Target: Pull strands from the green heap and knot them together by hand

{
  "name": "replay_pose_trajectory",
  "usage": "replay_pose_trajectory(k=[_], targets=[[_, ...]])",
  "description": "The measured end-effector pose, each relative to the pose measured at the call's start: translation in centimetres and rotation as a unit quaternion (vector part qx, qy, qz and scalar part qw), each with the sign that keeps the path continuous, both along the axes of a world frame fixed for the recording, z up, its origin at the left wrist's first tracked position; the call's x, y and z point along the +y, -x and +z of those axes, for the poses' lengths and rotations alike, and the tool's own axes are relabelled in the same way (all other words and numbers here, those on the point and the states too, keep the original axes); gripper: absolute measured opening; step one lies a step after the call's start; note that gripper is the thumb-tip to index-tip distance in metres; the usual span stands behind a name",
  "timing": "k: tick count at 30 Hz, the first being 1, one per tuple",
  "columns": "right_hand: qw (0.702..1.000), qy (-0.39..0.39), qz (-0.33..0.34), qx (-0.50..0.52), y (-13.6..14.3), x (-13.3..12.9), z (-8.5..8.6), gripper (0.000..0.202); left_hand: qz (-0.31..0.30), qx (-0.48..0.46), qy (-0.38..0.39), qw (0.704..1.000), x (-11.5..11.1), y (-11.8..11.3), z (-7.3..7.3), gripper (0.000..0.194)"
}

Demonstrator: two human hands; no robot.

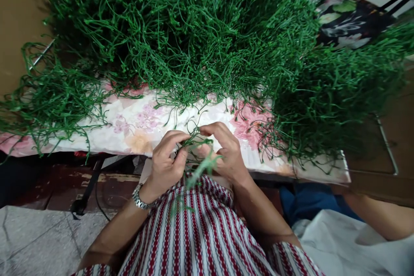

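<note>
Near the table's front edge, my left hand point(168, 157) pinches thin green plant-like stems point(194, 138) between thumb and fingers. Facing it, my right hand point(228, 153) is curled with thumb and forefinger closed around the same stems. Below the fingers a paler green piece point(205, 166) hangs in front of my striped clothing, smeared by motion. A large heap of green stems point(181, 30) lies just beyond my hands. Whether the stems are real or plastic I cannot tell.
A floral tablecloth point(142, 125) covers the table. Smaller stem piles lie at the left point(61, 95) and right point(323, 108). A dark flowered bag point(352, 19) stands at the back right. Another person's arm point(384, 215) and light grey clothing point(349, 246) are close on my right.
</note>
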State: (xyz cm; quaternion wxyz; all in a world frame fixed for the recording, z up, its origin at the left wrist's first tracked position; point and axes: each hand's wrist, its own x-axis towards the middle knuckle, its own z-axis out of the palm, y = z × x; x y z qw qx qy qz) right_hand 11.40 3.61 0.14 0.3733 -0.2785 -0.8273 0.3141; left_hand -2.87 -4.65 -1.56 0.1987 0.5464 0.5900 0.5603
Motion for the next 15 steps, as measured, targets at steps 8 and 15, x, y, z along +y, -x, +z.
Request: replay_pose_trajectory(k=[8,15], targets=[[0.995,0.087,0.010,0.043,-0.5,-0.2,-0.6,0.008,-0.003,0.166,-0.056,0.984,-0.2,0.0,-0.2,0.036],[0.996,0.063,-0.055,0.011,-0.2,-0.5,-1.0,0.011,0.010,0.239,-0.108,0.965,-0.1,-0.5,-1.1,0.039]])
